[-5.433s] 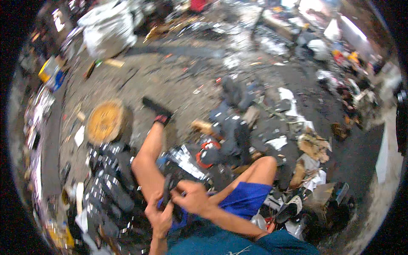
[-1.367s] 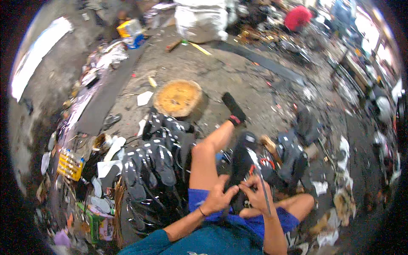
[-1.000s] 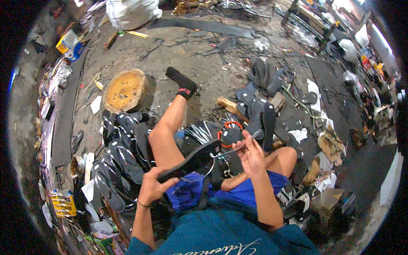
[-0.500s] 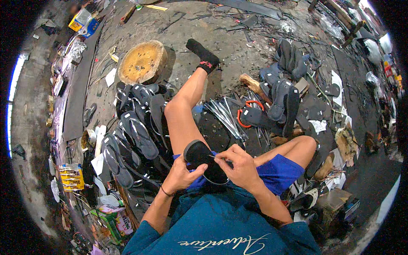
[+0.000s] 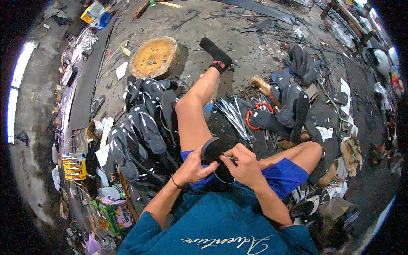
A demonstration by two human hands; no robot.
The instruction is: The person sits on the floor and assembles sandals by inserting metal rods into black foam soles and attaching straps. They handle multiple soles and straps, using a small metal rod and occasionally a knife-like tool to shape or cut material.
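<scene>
In front of my lap, my left hand (image 5: 194,171) grips a black sandal sole (image 5: 212,149) by its edge, with the thumb lying across it. Close on its other side is my right hand (image 5: 244,165), its fingertips pinched at the sole. A thin, pale sliver (image 5: 231,158) shows between those fingertips; whether it is a strap end or a small tool I cannot make out. Below the hands a thin strap (image 5: 225,180) with a light edge curves from the sole. The sole's lower part is partly hidden by my fingers.
Black flip-flops (image 5: 146,129) lie piled left of my outstretched leg. Beyond them stands a round wooden block (image 5: 154,58). Between my legs are thin silvery strips (image 5: 234,118) and orange-handled scissors (image 5: 250,120). More dark soles (image 5: 290,104) lie right; a yellow container (image 5: 74,166) stands left.
The sole has tipped, so less of its broad face shows. My hands have come closer together on it. The whole scene has shifted right in the picture.
</scene>
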